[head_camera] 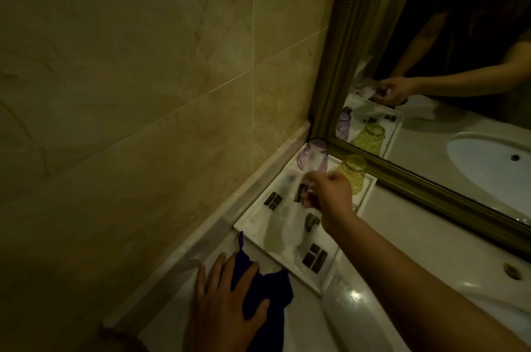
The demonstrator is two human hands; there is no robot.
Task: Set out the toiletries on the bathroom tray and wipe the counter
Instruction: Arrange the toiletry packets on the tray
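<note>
Pinching fingers: the right hand (327, 196) has its fingers curled together over the middle of the tray (253, 219), clamped on a pale see-through item (284, 225) that hangs down smeared by blur; what it is cannot be told.
Pressing fingers: the left hand (224, 308) lies flat with its fingers straight and slightly spread, just off the tray's near end, palm down on the blue cloth (270, 291).
Blue cloth: crumpled on the counter (344, 308), with its far edge touching or just short of the tray's near rim and a thin strip trailing up beside the tray's near-left corner.
Tray: white and rectangular, set on the counter in the corner where the tiled wall (143, 93) meets the mirror (431, 78).
Dark square patches (314, 258): several spread over the tray's floor; whether they are packets or print cannot be told.
Purple glass (311, 156): upright at the tray's far-left corner, beyond the right hand.
Yellow glass (355, 170): upright at the tray's far-right corner, just beside the right hand and close under the mirror frame.
Sink (488, 288): white, sunk into the counter well to the right of the tray.
Mirror: stands behind the tray's far end, reflecting both glasses, the tray and the reaching arm.
</note>
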